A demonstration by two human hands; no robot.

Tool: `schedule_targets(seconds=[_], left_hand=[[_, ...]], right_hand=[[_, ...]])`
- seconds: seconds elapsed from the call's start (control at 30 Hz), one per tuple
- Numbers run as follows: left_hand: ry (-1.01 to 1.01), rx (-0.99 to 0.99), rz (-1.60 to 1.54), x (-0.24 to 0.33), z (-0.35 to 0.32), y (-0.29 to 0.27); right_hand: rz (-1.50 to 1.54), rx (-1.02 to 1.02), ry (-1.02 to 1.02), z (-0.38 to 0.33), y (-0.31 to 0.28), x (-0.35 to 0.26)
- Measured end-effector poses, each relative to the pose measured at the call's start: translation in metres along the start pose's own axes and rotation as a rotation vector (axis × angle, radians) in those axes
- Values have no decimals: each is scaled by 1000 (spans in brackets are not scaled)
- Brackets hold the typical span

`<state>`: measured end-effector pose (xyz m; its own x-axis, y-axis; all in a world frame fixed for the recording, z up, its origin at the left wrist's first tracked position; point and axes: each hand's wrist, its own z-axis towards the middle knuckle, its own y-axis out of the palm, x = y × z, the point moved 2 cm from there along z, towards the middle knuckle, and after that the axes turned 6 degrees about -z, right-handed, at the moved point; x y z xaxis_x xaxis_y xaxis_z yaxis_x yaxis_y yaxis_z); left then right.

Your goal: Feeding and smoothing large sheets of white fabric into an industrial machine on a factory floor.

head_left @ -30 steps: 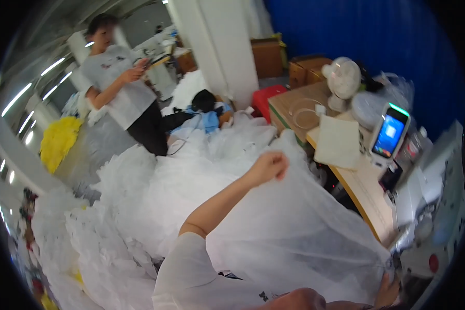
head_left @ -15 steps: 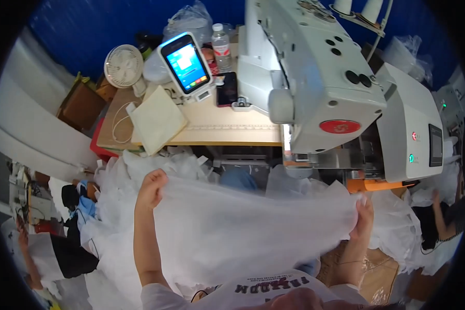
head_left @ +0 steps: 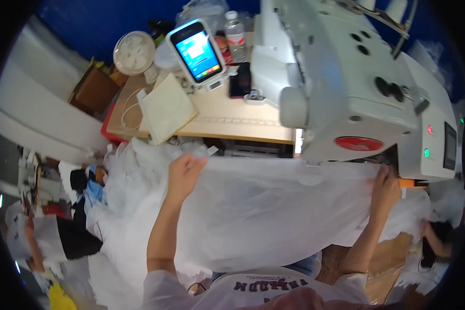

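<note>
A wide piece of sheer white fabric (head_left: 274, 212) is stretched between my two hands, its top edge nearly straight in front of the table edge. My left hand (head_left: 185, 175) is closed on the fabric's upper left corner. Closed on the upper right end, my right hand (head_left: 386, 188) is just below the head of a white sewing machine (head_left: 341, 98). The fabric's top edge runs under the front of that machine head. Whether it lies beneath the needle I cannot tell, as the head hides that spot.
On the wooden table (head_left: 232, 124) are a lit control screen (head_left: 196, 51), a small fan (head_left: 134, 53), a water bottle (head_left: 235, 39), a phone (head_left: 239, 80) and a cream pad (head_left: 166, 109). White fabric (head_left: 121, 222) heaps up at left. Other people (head_left: 51, 237) work at both sides.
Both hands have moved up and forward, carrying the fabric's top edge to the machine head. My view has shifted slightly, so the table and machine appear moved.
</note>
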<state>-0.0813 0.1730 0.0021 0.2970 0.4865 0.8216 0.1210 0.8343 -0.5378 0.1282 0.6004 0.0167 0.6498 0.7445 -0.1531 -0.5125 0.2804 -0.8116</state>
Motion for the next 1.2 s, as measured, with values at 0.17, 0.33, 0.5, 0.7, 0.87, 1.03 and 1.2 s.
schedule_targets(seconds=[0.17, 0.33, 0.5, 0.7, 0.87, 1.03, 1.2], left_hand=[[-25, 149, -115, -29, -8, -1], [149, 6, 158, -44, -69, -35], [-208, -187, -12, -70, -96, -71], [-237, -186, -531, -79, -71, -123], [120, 103, 149, -38, -49, -124], [43, 149, 222, -71, -13, -126], [104, 163, 222, -93, 5, -109]], right_hand=[[-130, -4, -163, 17, 39, 8], [-217, 132, -142, 9, 48, 31], [-203, 108, -164, 17, 31, 30], [277, -1, -492, -14, -6, -81], [307, -148, -237, -28, -23, -113], [183, -743, -146, -9, -29, -129], [408, -300, -420, -21, 0, -130]])
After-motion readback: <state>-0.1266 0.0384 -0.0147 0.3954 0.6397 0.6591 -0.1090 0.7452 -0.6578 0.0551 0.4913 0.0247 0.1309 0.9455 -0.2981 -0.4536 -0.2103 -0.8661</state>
